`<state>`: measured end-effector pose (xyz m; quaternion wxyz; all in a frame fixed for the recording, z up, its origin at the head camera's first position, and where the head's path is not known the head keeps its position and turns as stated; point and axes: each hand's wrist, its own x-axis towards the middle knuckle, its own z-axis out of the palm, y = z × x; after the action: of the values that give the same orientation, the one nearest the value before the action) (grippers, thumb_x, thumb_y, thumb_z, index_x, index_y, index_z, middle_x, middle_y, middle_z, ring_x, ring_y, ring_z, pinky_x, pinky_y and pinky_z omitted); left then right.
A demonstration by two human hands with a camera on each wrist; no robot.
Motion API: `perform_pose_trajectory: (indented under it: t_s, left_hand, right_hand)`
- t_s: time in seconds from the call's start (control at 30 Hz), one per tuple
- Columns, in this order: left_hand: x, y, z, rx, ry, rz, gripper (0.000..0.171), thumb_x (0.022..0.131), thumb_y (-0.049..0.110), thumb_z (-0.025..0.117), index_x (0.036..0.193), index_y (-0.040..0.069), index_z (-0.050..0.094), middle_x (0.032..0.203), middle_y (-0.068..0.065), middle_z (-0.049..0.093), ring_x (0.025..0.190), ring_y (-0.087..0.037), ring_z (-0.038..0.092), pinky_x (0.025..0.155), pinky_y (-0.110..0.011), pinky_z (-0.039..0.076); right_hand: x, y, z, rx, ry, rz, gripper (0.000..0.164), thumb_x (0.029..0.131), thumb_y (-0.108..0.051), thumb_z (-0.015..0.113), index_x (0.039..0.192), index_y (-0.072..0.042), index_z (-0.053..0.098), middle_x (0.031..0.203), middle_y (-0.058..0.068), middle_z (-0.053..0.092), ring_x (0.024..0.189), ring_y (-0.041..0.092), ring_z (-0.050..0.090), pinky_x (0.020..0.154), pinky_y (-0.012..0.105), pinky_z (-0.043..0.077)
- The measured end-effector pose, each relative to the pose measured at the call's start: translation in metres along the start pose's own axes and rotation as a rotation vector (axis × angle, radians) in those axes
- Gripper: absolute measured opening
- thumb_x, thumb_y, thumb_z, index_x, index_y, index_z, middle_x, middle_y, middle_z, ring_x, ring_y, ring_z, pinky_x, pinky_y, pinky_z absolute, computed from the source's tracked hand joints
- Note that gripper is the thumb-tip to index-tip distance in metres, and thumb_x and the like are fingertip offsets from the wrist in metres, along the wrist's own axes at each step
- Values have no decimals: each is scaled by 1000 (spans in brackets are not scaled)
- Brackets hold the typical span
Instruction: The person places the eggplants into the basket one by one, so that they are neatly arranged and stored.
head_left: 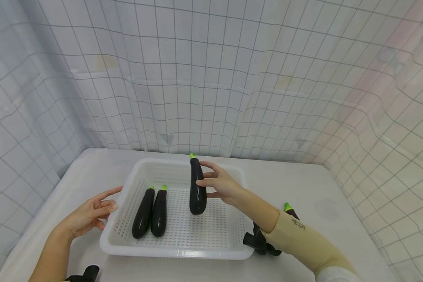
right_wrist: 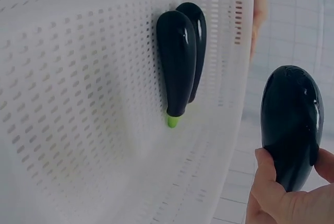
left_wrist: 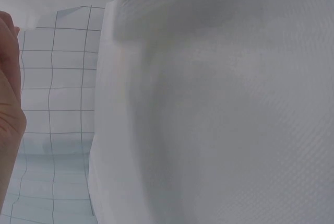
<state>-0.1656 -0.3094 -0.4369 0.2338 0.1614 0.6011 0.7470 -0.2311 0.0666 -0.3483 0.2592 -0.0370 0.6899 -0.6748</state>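
A glossy dark eggplant (head_left: 198, 188) with a green stem end is held in my right hand (head_left: 221, 183), thumb on one side and fingers on the other. It is over the white plastic basket (head_left: 178, 253), and in the right wrist view the same eggplant (right_wrist: 292, 125) shows its rounded end up. Two more eggplants lie side by side inside the basket, the left one (head_left: 143, 213) and its neighbour (head_left: 159, 212). My left hand (head_left: 91, 213) is at the basket's left rim with loosely bent fingers, its fingertips right at the edge.
Another eggplant (head_left: 291, 210) lies right of the basket, partly hidden by my right forearm. Black wrist gear (head_left: 259, 241) shows under that arm. The white-covered table (head_left: 285, 172) ends at a white gridded curtain (head_left: 197, 78).
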Motion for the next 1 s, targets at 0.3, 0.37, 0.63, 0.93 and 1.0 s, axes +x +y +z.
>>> perform_pose_trajectory:
  t_s: [0.3, 0.37, 0.63, 0.93, 1.0]
  left_hand:
    - [1, 0, 0, -26, -25, 11, 55, 97, -3, 35, 134, 36, 42, 95, 5, 63, 78, -12, 64, 59, -30, 56]
    - [1, 0, 0, -31, -28, 11, 55, 97, -4, 35, 134, 36, 42, 95, 5, 63, 78, -12, 64, 59, -30, 56]
    - [0, 0, -1, 0, 6, -1, 54, 96, -3, 37, 133, 37, 42, 94, 6, 63, 78, -12, 64, 58, -30, 56]
    - [1, -1, 0, -16, -6, 8, 54, 96, -4, 36, 134, 36, 42, 95, 5, 63, 77, -13, 64, 58, -31, 56]
    - [0, -1, 0, -18, -5, 3, 54, 96, -3, 36, 133, 36, 42, 95, 5, 63, 77, -13, 64, 58, -31, 56]
  right_hand:
    - [19, 13, 20, -2, -8, 59, 62, 82, 1, 65, 135, -20, 41, 118, 16, 49, 96, 26, 57, 79, 47, 52]
    - [24, 16, 22, 5, -7, 71, 62, 81, 2, 65, 135, -19, 41, 116, 15, 50, 95, 25, 58, 78, 48, 52]
    - [44, 37, 35, 4, 17, 123, 63, 79, 6, 65, 133, -17, 41, 109, 14, 54, 92, 26, 59, 73, 50, 52]
    - [53, 54, 48, 12, 21, 185, 64, 79, 8, 64, 133, -15, 38, 108, 15, 55, 95, 30, 59, 73, 53, 52]
    - [54, 57, 50, 10, 28, 205, 64, 79, 7, 65, 133, -15, 39, 106, 14, 57, 94, 30, 58, 73, 53, 52]
